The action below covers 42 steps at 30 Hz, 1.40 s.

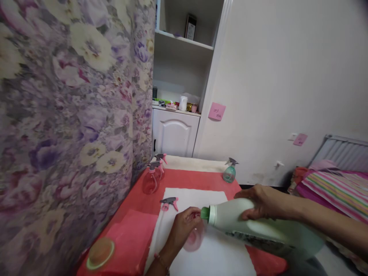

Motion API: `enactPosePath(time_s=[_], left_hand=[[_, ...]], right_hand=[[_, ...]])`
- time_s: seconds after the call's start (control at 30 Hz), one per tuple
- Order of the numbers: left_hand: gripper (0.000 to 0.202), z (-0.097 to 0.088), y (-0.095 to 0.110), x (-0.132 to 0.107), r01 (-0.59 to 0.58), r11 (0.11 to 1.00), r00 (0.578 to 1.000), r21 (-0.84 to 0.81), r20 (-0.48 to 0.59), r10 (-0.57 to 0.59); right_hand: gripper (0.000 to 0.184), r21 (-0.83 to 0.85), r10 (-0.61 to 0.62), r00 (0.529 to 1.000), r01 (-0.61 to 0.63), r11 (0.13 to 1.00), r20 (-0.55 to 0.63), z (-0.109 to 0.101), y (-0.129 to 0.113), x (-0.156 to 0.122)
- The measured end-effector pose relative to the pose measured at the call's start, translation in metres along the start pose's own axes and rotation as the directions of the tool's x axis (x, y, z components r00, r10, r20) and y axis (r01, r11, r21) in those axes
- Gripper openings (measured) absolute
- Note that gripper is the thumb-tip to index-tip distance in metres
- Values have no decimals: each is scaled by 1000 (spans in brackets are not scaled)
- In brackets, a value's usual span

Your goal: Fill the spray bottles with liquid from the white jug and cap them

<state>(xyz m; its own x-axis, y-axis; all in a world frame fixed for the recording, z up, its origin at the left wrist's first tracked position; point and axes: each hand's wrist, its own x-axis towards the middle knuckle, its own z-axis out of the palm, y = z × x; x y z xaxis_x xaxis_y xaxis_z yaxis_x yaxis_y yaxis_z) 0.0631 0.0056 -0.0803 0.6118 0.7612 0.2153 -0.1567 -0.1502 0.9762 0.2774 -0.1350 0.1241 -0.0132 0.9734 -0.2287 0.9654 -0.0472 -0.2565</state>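
My left hand is wrapped round the neck of a clear pink spray bottle, which has no spray head on it. My right hand grips the handle of a large pale green jug, tipped almost onto its side. The jug's green spout is at the pink bottle's mouth, partly hidden by my left fingers; I cannot tell whether liquid is flowing. A grey and pink spray head lies on the white sheet just beyond my left hand. A round cap with a pale green rim sits at the near left.
Two pink spray bottles with heads stand at the table's left edge. A green spray bottle stands at the far right corner of the red tabletop. A floral curtain hangs on the left; a white cabinet stands behind.
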Motion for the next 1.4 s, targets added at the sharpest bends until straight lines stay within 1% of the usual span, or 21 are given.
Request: enactPosePath(time_s=[0.1, 0.2, 0.33, 0.43, 0.6, 0.8, 0.9, 1.0, 1.17, 1.4], left_hand=[[18, 0, -1, 1, -2, 1000, 1000, -17, 0, 2], [18, -1, -3, 1, -7, 1000, 1000, -12, -1, 7], [17, -1, -2, 0, -13, 1000, 1000, -1, 0, 13], [18, 0, 1, -2, -1, 1000, 1000, -2, 0, 1], [18, 0, 0, -2, 24, 1000, 1000, -15, -4, -24], [18, -1, -6, 1, -6, 1000, 1000, -15, 0, 6], [18, -1, -8, 1, -16, 1000, 1000, -12, 4, 16], [18, -1, -8, 2, -23, 1000, 1000, -1, 6, 23], [18, 0, -6, 2, -6, 1000, 1000, -5, 0, 6], [18, 1, 0, 0, -9, 1000, 1000, 11, -1, 9]], right_hand=[[29, 31, -28, 999, 28, 999, 23, -1, 2, 1], [30, 26, -17, 999, 16, 1000, 37, -1, 3, 1], [29, 7, -14, 1000, 14, 1000, 19, -2, 0, 1], [28, 16, -4, 1000, 4, 1000, 28, -2, -2, 0], [32, 19, -14, 1000, 14, 1000, 24, 0, 2, 2], [30, 19, -3, 999, 2, 1000, 34, -1, 3, 4], [30, -2, -20, 1000, 20, 1000, 15, -1, 3, 3], [31, 3, -30, 999, 30, 1000, 20, 0, 6, 3], [29, 14, -28, 999, 28, 999, 25, 3, 11, 6], [28, 1, -20, 1000, 20, 1000, 20, 0, 6, 3]])
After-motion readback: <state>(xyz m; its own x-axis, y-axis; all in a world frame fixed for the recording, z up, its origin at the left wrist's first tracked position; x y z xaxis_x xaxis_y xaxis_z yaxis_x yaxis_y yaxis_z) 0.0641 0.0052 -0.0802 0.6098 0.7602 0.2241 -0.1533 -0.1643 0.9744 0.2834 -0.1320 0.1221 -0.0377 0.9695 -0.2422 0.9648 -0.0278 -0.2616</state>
